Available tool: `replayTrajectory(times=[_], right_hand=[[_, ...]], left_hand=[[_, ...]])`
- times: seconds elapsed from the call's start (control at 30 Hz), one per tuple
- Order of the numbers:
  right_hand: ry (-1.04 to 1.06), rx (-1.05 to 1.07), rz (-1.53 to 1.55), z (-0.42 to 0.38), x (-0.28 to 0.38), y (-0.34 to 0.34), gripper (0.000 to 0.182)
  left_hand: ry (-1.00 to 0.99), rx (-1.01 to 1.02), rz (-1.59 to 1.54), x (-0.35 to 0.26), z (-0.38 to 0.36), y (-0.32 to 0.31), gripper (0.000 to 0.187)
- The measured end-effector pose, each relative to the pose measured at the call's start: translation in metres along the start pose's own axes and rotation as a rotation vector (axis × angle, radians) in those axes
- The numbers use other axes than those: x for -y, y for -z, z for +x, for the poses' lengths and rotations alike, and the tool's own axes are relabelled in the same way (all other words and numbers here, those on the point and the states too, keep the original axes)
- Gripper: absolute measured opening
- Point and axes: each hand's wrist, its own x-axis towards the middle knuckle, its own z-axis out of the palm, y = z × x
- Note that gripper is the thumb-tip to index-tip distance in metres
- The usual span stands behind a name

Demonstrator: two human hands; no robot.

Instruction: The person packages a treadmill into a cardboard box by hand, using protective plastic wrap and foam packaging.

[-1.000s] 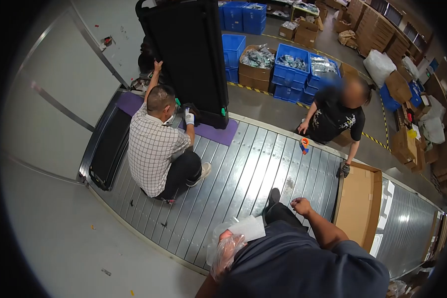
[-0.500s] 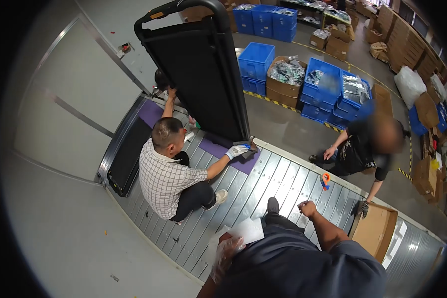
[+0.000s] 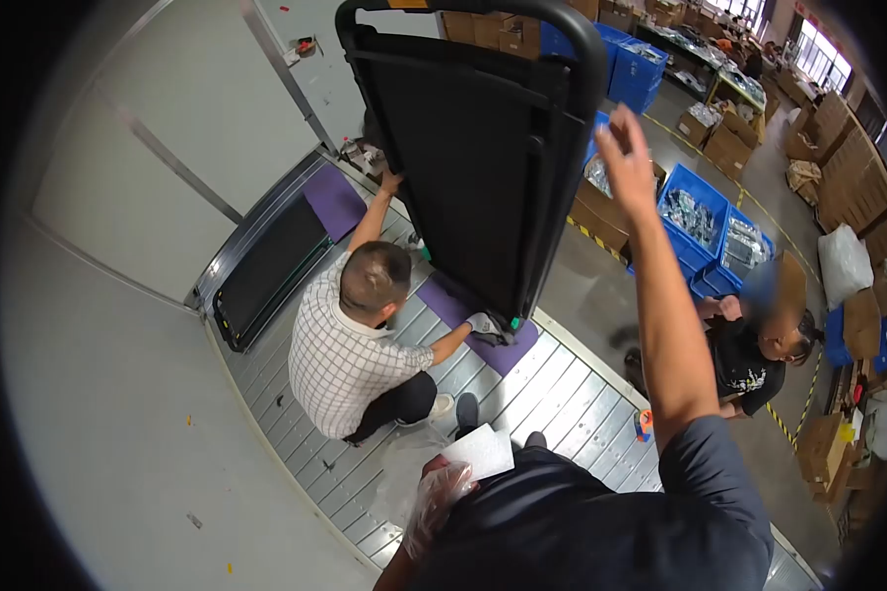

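At the bottom of the view my left hand is closed on a white foam sheet and a crumpled clear plastic bag, which partly covers the fingers. My right hand is raised and open, fingers stretched upward with nothing in them. In this view it overlaps the region just right of the black frame of a treadmill that stands tilted on end. Its lower end rests over a purple mat. A squatting person steadies it, one gloved hand at its bottom corner.
Another treadmill leans along the left wall with a purple sheet on it. An orange-and-blue tape roll lies by the metal floor's edge. Beyond, a person in black stands near blue crates.
My right hand has swung up from low beside my body toward the treadmill's frame. My view has shifted forward. The person in black has straightened, away from the open carton.
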Motion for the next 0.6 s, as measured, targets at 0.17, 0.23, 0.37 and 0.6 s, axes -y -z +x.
replayTrajectory(times=[0.17,0.23,0.37,0.6], right_hand=[[-0.111,-0.042,0.002,0.063,0.053,-0.044,0.047],[-0.138,-0.125,-0.144,0.061,0.062,-0.049,0.042],[-0.101,-0.151,0.091,0.061,0.035,-0.045,0.037],[-0.034,-0.154,0.108,0.057,0.017,-0.021,0.042]], left_hand=[[0.248,-0.198,-0.521,0.005,0.035,0.051,0.021],[0.201,-0.278,-0.622,0.051,0.044,0.049,0.022],[0.341,-0.299,-1.097,0.054,0.075,0.080,0.018],[0.167,-0.212,-1.049,0.085,0.091,0.085,0.026]])
